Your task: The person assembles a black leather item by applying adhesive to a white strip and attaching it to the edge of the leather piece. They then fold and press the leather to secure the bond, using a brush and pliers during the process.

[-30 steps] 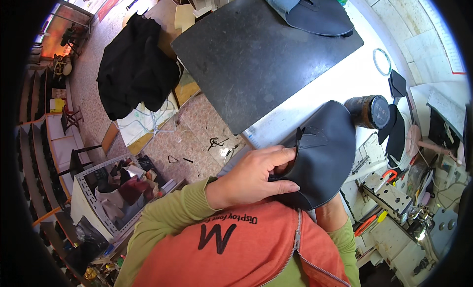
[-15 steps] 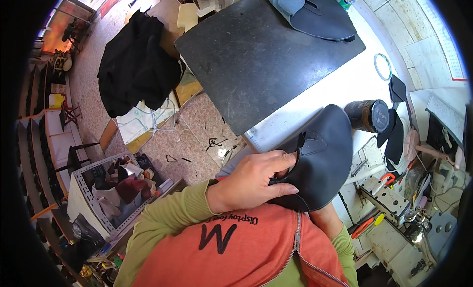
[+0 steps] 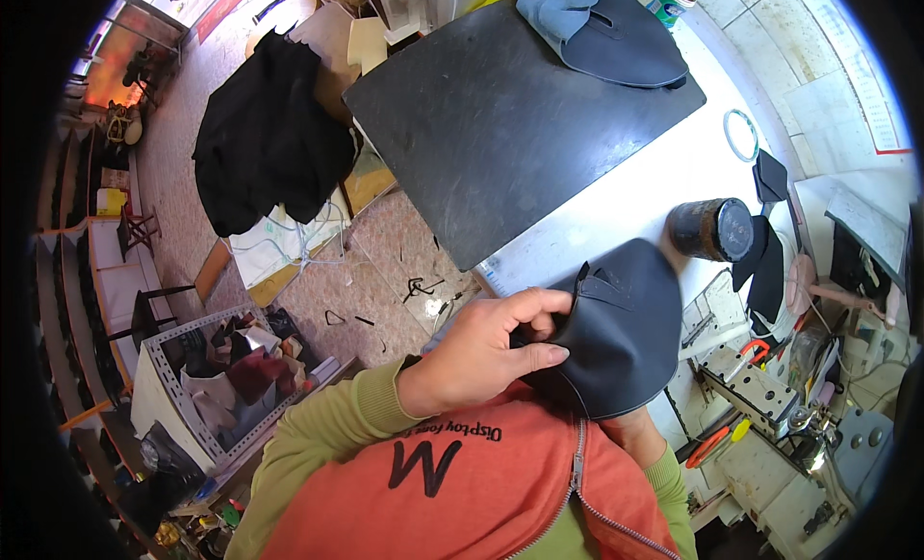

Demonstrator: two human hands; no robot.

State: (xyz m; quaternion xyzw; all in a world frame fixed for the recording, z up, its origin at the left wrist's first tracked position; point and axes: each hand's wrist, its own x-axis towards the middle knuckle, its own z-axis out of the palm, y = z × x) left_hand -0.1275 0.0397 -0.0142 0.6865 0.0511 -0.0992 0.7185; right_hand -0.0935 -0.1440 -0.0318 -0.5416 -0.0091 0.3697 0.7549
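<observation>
Steadily pinching the black leather piece [image 3: 630, 339] at its edge with the left hand [image 3: 491, 343], ideally keeping pressure light to avoid creasing; holding it before the chest, beside the white surface [image 3: 592, 218]. Showing only the right wrist [image 3: 630, 430], so leaving the right hand's grip impossible to tell. Compared with half a second ago, sitting lower, farther from the dark can [image 3: 710, 229].

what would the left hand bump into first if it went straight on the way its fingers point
The stitched black leather piece, whose edge the left hand pinches, lies directly ahead. Beyond it, the dark lidded can looks roughly in line, though depth is unclear.
</observation>
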